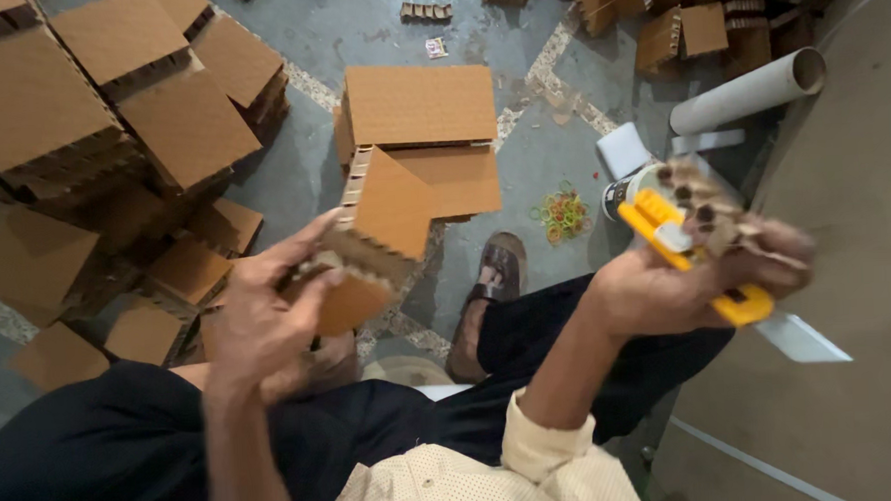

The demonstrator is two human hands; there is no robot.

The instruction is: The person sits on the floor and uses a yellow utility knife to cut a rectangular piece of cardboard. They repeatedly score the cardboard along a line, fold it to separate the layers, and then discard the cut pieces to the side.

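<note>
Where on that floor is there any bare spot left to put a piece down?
Bare grey floor shows between the flat cardboard sheets, the rubber bands and the cardboard tube; another strip runs along the top. The left is crowded with honeycomb cardboard blocks. The left hand holds a block, the right hand a yellow cutter.

Left hand raised, fingers curled and clamped, thumb stretched upward; right hand lifted on a bent arm, fist closed, wrist cocked outward
</note>
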